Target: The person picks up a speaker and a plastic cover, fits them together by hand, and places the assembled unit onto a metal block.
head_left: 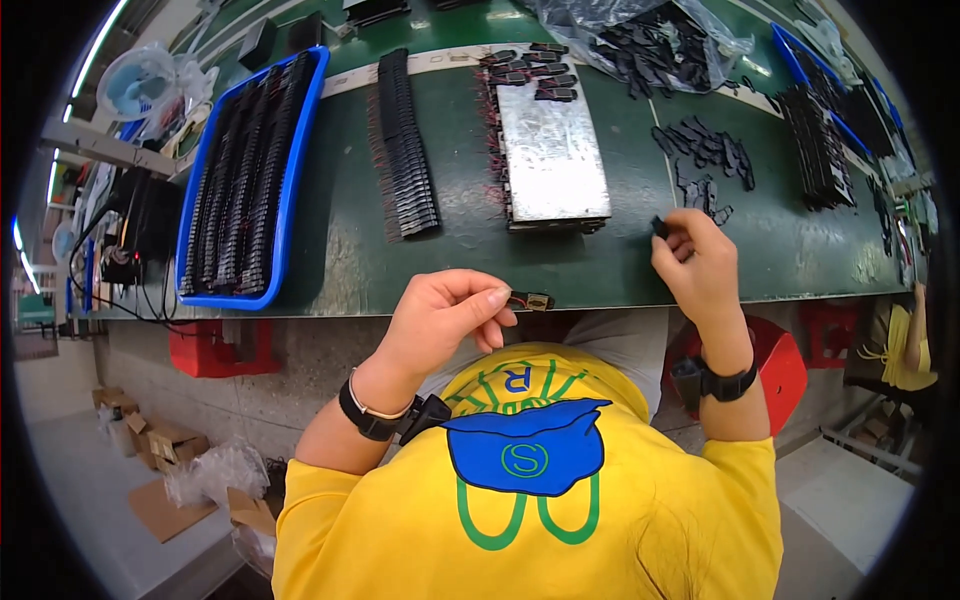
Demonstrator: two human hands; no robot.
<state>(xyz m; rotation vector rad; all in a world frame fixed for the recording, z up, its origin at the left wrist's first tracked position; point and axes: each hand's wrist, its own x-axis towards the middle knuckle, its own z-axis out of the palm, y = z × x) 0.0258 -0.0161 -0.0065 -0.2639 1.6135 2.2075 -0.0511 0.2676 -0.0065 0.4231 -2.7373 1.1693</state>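
Observation:
Near the table's front edge, my left hand [450, 315] is closed, thumb and forefinger pinching a small black part with a red wire [537, 301]. To its right my right hand [700, 262] is also closed, with a small black plastic piece [659, 227] between its fingertips. Just beyond it lie loose black plastic pieces [715, 150] in a scattered pile. Straight ahead of my hands is a silvery metal plate [550, 150], with several small black wired parts [555, 82] on its far end and red wires along its left side.
A long row of black wired parts [408, 150] lies left of the plate. Farther left stands a blue tray [272, 290] packed with similar rows. A plastic bag of black pieces [660, 45] sits at the back; stacked black parts [815, 150] stand right. Red stools [765, 370] are below the table.

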